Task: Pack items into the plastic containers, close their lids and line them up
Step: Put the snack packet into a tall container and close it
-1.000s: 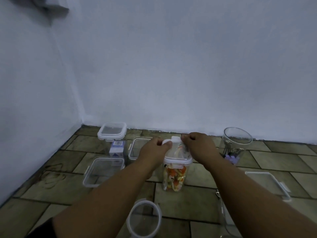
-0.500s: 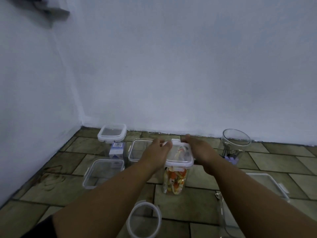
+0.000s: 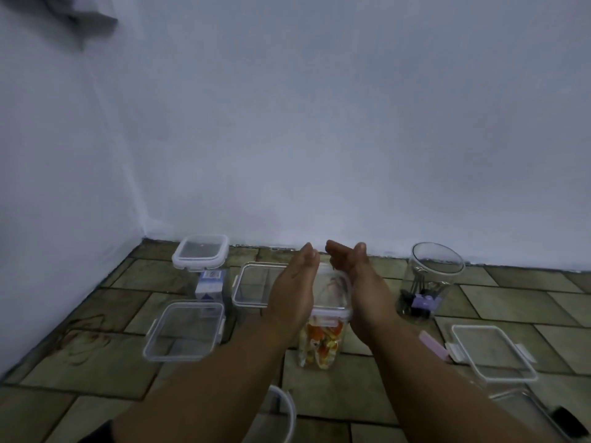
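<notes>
The lid (image 3: 332, 294) on the jar (image 3: 319, 343) is being closed, flanked by the left hand (image 3: 292, 292) and right hand (image 3: 363, 282), fingers straight and nothing gripped; its sides likely need pressing down next.

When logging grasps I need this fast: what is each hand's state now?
Left hand: open, fingers straight, beside the lid.
Right hand: open, fingers straight, beside the lid.

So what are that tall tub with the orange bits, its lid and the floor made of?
Tall tub: clear, glossy plastic by the look; the orange and yellow contents show straight through its walls.
Lid: also see-through plastic, with a whitish, cloudier rim and clasp.
Floor: matt greenish-brown tiles, stone or ceramic, I cannot tell which; dark joints run between them.
</notes>
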